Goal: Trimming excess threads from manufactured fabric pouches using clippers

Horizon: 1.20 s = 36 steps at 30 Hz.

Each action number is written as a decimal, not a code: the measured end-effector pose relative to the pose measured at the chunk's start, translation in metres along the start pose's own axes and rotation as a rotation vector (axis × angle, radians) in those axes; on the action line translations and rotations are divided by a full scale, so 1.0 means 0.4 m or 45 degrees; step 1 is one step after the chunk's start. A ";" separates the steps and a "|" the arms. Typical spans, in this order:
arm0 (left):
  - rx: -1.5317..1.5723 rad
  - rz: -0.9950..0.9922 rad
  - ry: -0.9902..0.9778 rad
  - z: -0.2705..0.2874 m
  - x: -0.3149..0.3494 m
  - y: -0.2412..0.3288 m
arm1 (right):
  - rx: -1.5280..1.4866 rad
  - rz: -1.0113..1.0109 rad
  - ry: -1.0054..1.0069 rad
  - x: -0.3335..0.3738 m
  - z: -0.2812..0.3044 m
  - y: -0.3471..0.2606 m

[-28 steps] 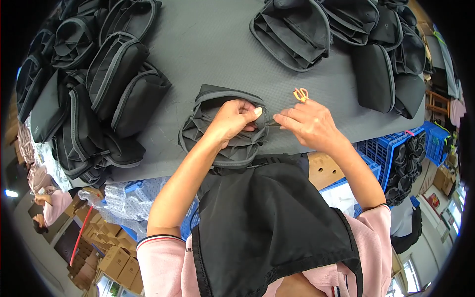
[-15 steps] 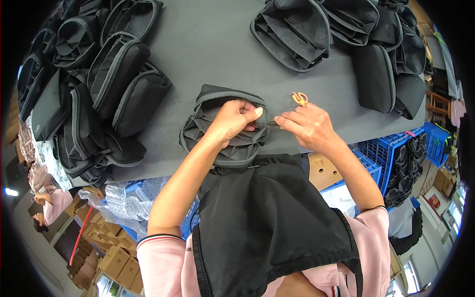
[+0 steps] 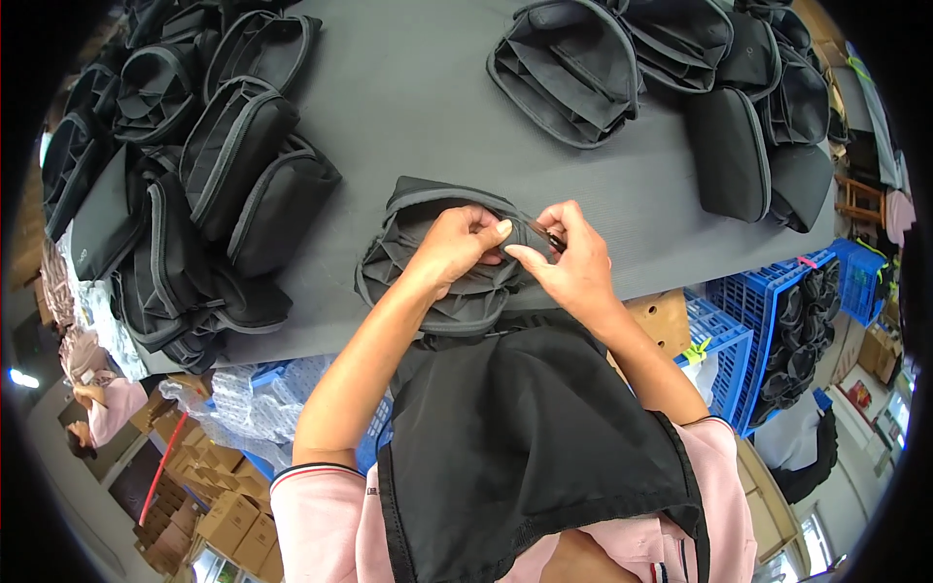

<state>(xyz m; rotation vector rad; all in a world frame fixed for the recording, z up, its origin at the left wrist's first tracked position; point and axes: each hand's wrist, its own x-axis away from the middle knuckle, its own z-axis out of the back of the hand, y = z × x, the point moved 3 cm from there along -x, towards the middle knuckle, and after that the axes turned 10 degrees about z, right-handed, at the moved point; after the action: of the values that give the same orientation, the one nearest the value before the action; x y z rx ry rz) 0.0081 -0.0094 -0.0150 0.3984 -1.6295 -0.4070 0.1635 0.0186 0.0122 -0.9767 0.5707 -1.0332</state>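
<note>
An unzipped black pouch (image 3: pixel 387 260) with a grey zipper edge and inner dividers lies in front of me near the table's front edge. My left hand (image 3: pixel 455 245) reaches over its opening and pinches the right side of the rim, thumb on top. Close beside it, my right hand (image 3: pixel 575 267) grips the outside of the same rim, thumb and fingers closed around the dark fabric. A small dark piece shows between those fingers, too small to name. The orange-handled snips seen earlier at the right hand are not visible now.
Black pouches (image 3: pixel 238 155) are heaped at the left of the grey table (image 3: pixel 418 107); more pouches (image 3: pixel 573 73) lie at the far right. Blue crates (image 3: pixel 763 321) stand below the right edge. Bubble wrap (image 3: pixel 248 403) and cardboard boxes (image 3: pixel 228 520) are at lower left, with another person (image 3: pixel 115 403) beyond.
My right hand has come left and in to the pouch's rim, and the orange-handled snips have gone out of sight. My left hand keeps its pinch.
</note>
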 end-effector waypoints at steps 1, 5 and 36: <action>-0.003 -0.005 -0.001 -0.001 0.000 -0.001 | 0.098 0.004 -0.005 -0.002 -0.005 0.003; -0.029 -0.044 0.009 0.009 0.002 -0.010 | 0.087 0.159 -0.060 0.000 -0.019 0.020; -0.878 -0.412 0.640 -0.088 -0.005 0.035 | -0.527 -0.476 0.181 0.052 -0.022 0.135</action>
<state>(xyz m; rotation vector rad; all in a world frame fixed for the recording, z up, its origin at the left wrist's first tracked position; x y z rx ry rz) 0.0429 0.0028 -0.0068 0.2083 -0.8598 -0.9883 0.1895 0.0055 -0.0385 -1.4184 0.7562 -1.3549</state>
